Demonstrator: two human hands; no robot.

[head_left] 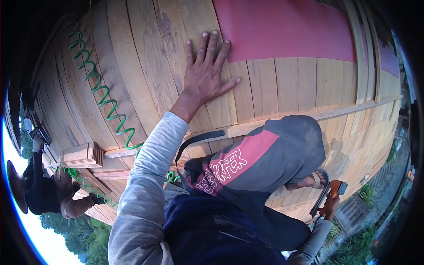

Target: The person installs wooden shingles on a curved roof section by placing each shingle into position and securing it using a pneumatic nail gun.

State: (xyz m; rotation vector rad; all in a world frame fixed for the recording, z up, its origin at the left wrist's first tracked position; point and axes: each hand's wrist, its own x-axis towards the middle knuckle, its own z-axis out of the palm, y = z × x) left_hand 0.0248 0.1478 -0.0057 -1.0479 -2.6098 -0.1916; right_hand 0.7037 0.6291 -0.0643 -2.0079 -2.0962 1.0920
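A: Quick, how's the L hand (205, 84) posed?

B: Palm down flat on the wooden boards (176, 48), fingers fanned twd top of view, thumb stuck out to the R. Nothing clasped, just flat contact. Its forearm, in a grey sleeve (152, 154), runs up from the lower edge.

A: Close to the red sheet (287, 31)?

B: Yep, index tip's right at its L edge. Can't tell if it's on it or just beside.

A: & the R hand (330, 207)?

B: Lower R, well apart from the L one, fingers wrapped round the handle of an orange-and-black nail gun (337, 188). That's near the sandalled foot (315, 180). Forearm slants up from the bottom edge; rest of the arm's cut off.

A: Gun touching the boards?

B: Can't tell from this angle. Finger on trigger? Too small & dark to say.

A: What else is hard to see?

B: Green coiled hose (129, 131) drops from upper L & goes behind the L sleeve. A bit of green shows past it, nr the black strap (203, 136), but dunno if they join. Sheet's top is cut off. Co-worker (46, 190) far L holds smth dark, can't make it out.
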